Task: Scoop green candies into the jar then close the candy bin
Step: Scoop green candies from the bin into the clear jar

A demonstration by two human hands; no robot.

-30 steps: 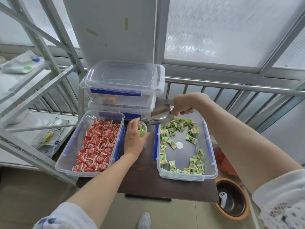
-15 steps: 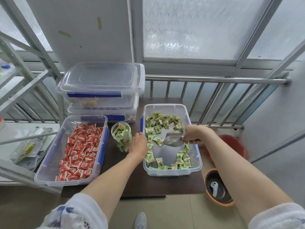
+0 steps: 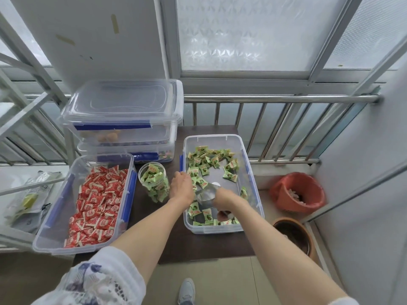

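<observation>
At frame centre, the right hand (image 3: 224, 198) grips a metal scoop (image 3: 206, 194) inside the open bin (image 3: 253, 179) of green candies (image 3: 207, 161). The left hand (image 3: 181, 190), fingers loosely bent, rests on the bin's left rim beside the candy-filled jar (image 3: 153, 180). Left: a bin of red candies (image 3: 97, 201); behind: stacked lidded bins (image 3: 123, 119).

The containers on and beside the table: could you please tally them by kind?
Clear lidded bins, stacked: 2
Clear open bins, red candies, green candies: 2
Clear jar: 1
Orange bucket: 1
Brown pot: 1
Total: 7
</observation>
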